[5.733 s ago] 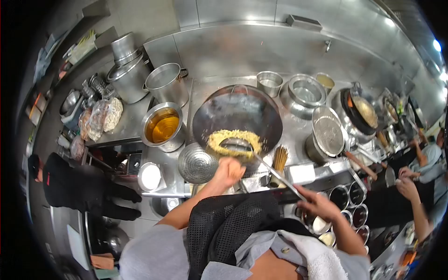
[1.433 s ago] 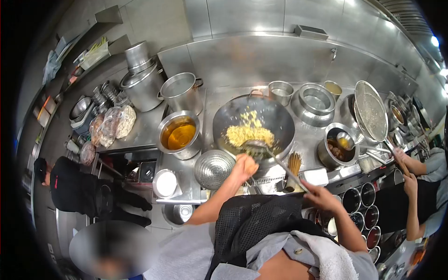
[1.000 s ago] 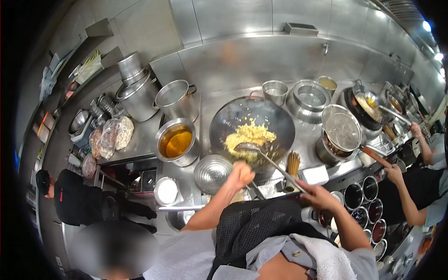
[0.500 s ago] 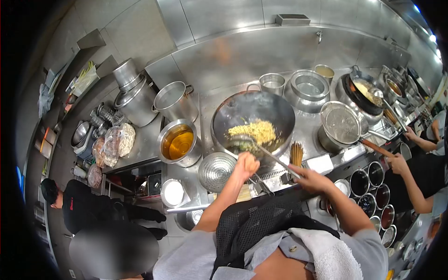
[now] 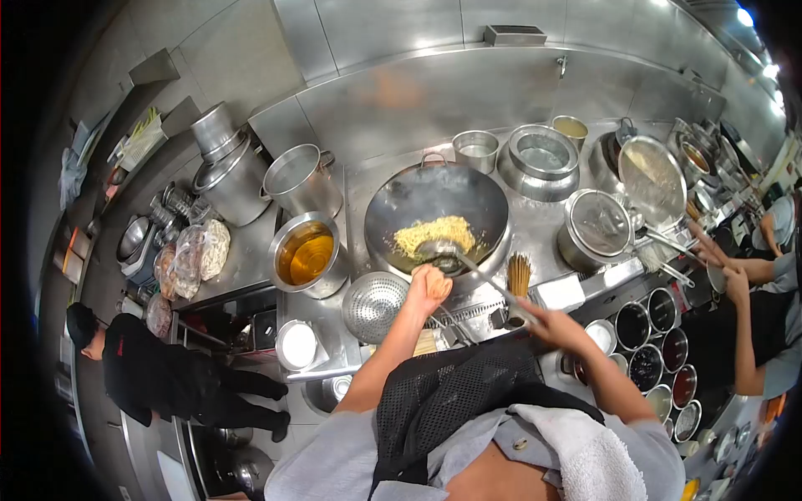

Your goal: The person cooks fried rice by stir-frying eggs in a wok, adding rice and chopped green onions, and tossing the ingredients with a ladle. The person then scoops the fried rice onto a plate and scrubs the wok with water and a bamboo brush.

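My left hand (image 5: 429,286) is closed at the near rim of the dark wok (image 5: 434,188); what it grips, a handle or cloth, is hidden under the fingers. My right hand (image 5: 551,324) is wrapped round the long handle of a metal ladle (image 5: 493,284). The ladle's bowl rests in the wok against yellow, crumbly food (image 5: 434,234), which lies in the lower middle of the wok. Just left of my left hand sits a perforated metal strainer (image 5: 373,306). A bamboo brush (image 5: 518,274) stands upright to the wok's right.
An oil pot (image 5: 307,257) stands left of the wok. Lidded and open pots (image 5: 543,153) are behind and right. Sauce containers (image 5: 646,366) line the near right. A co-worker's hands (image 5: 735,280) work at the right, holding a large strainer (image 5: 653,182). A person in black (image 5: 159,367) stands at left.
The ladle has moved through the food, which has shifted within the wok. The co-worker's large strainer has been raised over the neighbouring wok. The whole view has shifted slightly.
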`<state>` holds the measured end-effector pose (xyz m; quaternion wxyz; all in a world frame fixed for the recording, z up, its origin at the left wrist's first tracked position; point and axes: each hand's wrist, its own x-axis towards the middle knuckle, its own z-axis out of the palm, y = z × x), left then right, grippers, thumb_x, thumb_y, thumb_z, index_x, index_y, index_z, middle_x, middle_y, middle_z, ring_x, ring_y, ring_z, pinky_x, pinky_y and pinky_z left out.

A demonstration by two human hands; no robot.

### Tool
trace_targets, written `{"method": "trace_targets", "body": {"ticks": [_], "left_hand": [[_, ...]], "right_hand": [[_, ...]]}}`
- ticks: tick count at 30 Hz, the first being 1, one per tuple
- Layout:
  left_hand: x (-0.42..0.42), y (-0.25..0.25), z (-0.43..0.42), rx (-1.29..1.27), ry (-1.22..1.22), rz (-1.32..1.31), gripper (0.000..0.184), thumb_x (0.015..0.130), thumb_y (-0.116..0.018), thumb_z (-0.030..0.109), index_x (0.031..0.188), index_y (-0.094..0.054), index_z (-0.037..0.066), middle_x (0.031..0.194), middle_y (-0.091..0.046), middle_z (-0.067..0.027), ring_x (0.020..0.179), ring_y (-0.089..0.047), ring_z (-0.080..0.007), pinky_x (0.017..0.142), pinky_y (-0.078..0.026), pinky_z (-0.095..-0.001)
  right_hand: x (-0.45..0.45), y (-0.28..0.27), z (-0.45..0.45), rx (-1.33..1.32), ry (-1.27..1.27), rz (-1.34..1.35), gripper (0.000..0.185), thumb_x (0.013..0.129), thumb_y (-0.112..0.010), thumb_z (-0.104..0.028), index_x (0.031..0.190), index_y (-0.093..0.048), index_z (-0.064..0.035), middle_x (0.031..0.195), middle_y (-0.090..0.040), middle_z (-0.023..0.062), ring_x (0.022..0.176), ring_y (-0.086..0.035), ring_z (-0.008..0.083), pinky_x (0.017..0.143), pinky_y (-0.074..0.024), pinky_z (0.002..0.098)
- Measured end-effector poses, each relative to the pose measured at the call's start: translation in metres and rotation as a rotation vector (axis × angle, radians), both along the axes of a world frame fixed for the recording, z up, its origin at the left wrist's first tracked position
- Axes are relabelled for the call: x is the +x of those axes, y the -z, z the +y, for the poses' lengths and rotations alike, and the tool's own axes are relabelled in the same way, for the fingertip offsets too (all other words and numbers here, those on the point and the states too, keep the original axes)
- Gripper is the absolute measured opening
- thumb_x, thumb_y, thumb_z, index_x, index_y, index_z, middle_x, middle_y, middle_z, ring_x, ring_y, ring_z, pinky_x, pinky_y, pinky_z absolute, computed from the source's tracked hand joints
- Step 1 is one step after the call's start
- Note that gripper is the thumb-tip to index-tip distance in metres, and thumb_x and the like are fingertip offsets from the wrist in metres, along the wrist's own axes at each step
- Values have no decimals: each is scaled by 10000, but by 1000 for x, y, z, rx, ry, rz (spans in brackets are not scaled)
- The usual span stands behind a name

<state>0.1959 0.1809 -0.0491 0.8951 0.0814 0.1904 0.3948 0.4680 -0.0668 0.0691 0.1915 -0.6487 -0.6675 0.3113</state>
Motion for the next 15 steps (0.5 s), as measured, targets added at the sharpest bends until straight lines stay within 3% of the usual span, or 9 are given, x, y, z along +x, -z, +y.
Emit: {"method": "trace_targets", "body": {"ticks": [1,3,5,6,9,11,13,14,15], "left_hand": [[12,-51,-22,-146,-153,397,184,947,-565,172,775,-497,177,660,-477,2,541,-456,-179,543,-449,-362],[2,-7,-41,90,-111,105,109,968,-557,187,865,-521,193,739,-531,-3,614,-522,-177,567,-475,-369],[-25,29,-82,147,-68,192,96,994,-540,244,952,-543,158,763,-561,-39,647,-571,-190,619,-530,-377],[-49,58,-83,13,230,274,120,996,-524,266,935,-538,163,766,-573,-33,575,-541,-172,567,-495,-347],[-45,-7,-108,-17,-47,563,132,989,-521,277,898,-539,183,759,-582,-24,523,-516,-174,554,-492,-327],[-41,10,-53,276,105,-41,149,929,-568,212,784,-543,186,669,-541,4,517,-499,-196,598,-519,-348],[-12,-28,-19,-159,-19,199,174,907,-588,191,740,-543,172,686,-559,-7,582,-527,-190,616,-527,-385],[0,-6,5,-78,27,233,137,910,-595,203,783,-551,176,705,-566,-3,600,-531,-188,608,-525,-388],[11,-21,-5,-122,-42,352,87,919,-591,200,841,-562,174,711,-570,-3,582,-530,-189,585,-514,-370]], "right_hand": [[-6,0,24,-27,56,-110,660,918,-606,-183,1528,-369,-267,992,-675,283,911,-671,427,847,-513,482],[-14,8,65,98,120,-182,655,912,-579,-170,1524,-365,-267,921,-669,286,860,-644,463,799,-500,532],[-18,7,60,114,148,-153,660,915,-586,-181,1527,-358,-276,921,-667,289,848,-650,464,793,-510,514],[-22,6,58,137,172,-120,665,919,-592,-192,1531,-350,-285,921,-665,292,835,-655,465,787,-519,497],[9,-18,-11,126,46,82,647,915,-602,-214,1519,-384,-288,1029,-673,287,912,-665,444,859,-514,486],[21,-25,-25,108,-49,93,638,922,-583,-221,1520,-380,-314,1035,-673,278,906,-669,436,865,-512,487],[12,-22,5,3,-21,-95,638,911,-576,-205,1511,-392,-318,1015,-673,271,893,-668,434,844,-515,491],[2,-24,33,-89,-10,-181,636,903,-581,-190,1502,-401,-302,973,-677,261,876,-664,436,803,-513,507],[0,12,67,77,-25,-136,602,919,-557,-186,1492,-409,-295,959,-680,253,871,-663,437,775,-508,526]]}}
